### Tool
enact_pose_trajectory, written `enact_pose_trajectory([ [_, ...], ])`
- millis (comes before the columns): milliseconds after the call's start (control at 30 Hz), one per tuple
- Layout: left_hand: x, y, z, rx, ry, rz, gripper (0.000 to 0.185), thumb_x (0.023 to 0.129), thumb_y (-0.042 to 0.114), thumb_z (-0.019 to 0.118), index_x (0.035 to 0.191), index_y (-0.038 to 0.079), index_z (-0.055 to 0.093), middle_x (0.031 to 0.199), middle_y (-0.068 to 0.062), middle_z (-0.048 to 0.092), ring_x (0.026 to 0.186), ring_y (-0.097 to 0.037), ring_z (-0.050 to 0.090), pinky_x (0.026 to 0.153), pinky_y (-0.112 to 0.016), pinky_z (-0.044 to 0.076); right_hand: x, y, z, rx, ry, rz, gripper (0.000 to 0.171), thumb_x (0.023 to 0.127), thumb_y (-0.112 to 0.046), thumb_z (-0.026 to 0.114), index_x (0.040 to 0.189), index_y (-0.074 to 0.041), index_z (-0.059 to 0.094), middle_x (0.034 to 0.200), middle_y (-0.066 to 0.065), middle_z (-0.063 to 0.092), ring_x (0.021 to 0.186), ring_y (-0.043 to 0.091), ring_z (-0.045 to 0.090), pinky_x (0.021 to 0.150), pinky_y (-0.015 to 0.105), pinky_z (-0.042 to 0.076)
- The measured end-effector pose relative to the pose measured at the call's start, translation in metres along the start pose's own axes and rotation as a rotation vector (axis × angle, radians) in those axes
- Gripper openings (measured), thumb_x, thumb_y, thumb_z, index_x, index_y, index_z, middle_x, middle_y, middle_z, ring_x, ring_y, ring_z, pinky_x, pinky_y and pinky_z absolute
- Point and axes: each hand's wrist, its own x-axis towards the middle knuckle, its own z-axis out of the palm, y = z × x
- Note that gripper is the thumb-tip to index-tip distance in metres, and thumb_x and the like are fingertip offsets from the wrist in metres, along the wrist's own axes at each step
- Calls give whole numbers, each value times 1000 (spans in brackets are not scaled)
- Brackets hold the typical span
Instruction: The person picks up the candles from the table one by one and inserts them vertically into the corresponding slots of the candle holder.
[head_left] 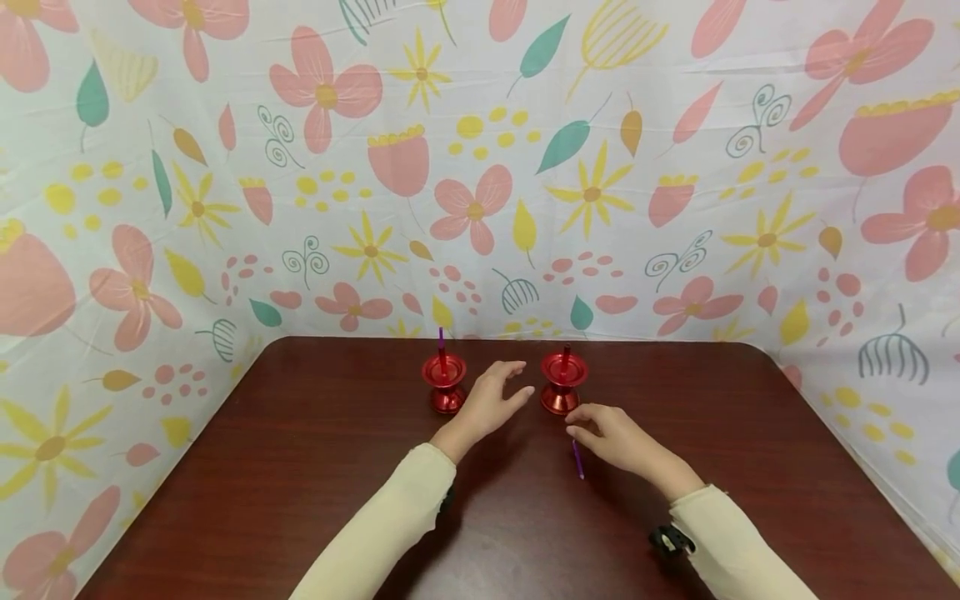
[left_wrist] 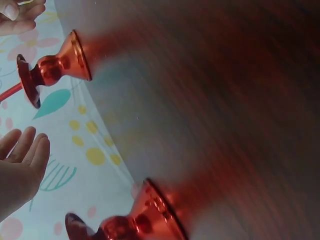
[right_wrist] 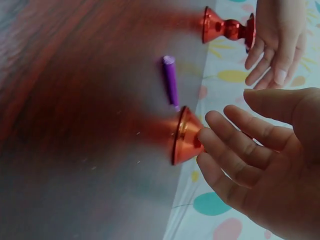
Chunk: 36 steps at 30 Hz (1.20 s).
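Two shiny red metal candle holders stand on the table. The left holder [head_left: 447, 401] bears an upright thin stick [head_left: 441, 340], purple at the top and red below. From the dish of the right holder [head_left: 558, 400] rises a dark red stem [head_left: 566, 360]. My left hand [head_left: 489, 402] is between the two holders, fingers relaxed, holding nothing. Near the base of the right holder my right hand [head_left: 615, 435] hovers with loosely bent fingers and nothing in its grasp. A slim purple candle [right_wrist: 170, 82] lies on the table just below that hand.
The dark brown wooden table [head_left: 337, 500] has rounded far corners. Flower-patterned cloth [head_left: 472, 167] hangs behind it and along both sides. A black band [head_left: 671, 540] sits at the right wrist.
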Motion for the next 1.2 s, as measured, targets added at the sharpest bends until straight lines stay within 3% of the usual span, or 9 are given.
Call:
enact_pose_trajectory([
  [400,22,3,22,-9,-24,-93,61,93,32,65,143,6,43,134,-13,52,125,-25,49,103,-39,42,-5,11,3,-31,-28,77,16,88,-10,68,99,1,68,86,1,67,73,12,58,70,32,54],
  [733,36,3,31,-11,-26,-119,68,89,34,69,145,6,41,134,-13,53,125,-25,49,103,-36,42,-6,4,6,-23,-59,124,10,85,-11,71,88,-2,66,72,-2,62,61,8,51,57,26,47],
  [1200,43,3,40,8,-41,-173,71,88,38,70,145,8,41,140,-9,49,129,-22,46,106,-39,39,-8,3,11,-85,-78,256,19,81,-18,77,79,-7,62,58,-1,49,53,11,44,49,27,39],
])
